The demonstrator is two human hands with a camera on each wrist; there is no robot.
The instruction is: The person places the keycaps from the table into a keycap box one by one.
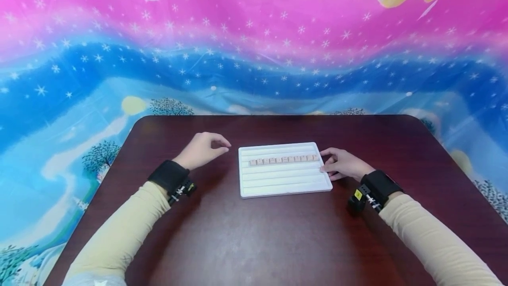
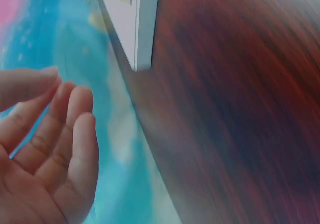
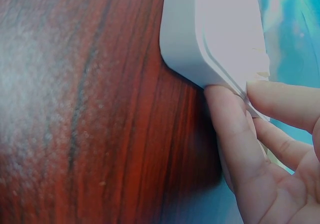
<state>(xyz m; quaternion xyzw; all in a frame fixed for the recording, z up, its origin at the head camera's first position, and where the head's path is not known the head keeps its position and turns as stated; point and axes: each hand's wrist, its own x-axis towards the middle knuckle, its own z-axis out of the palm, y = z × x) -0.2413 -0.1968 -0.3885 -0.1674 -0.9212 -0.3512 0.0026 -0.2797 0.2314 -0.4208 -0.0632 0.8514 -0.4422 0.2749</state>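
A white rectangular tray (image 1: 285,184) with raised ridges lies on the table, slightly turned. One ridge bears a row of several small pale pink square tiles (image 1: 284,159); their marks are too small to read. At the tray's right edge, my right hand (image 1: 344,164) holds the rim, thumb on top and fingers against the side, as the right wrist view also shows near the tray's corner (image 3: 185,49). My left hand (image 1: 202,150) hovers left of the tray, apart from it, loosely curved with nothing held. In the left wrist view its fingers (image 2: 82,144) are bent near the thumb.
The dark reddish-brown table (image 1: 254,242) has rounded far corners. Behind it hangs a pink and blue patterned cloth (image 1: 246,56). Black straps with small cameras sit on the left wrist (image 1: 170,178) and the right wrist (image 1: 381,186).
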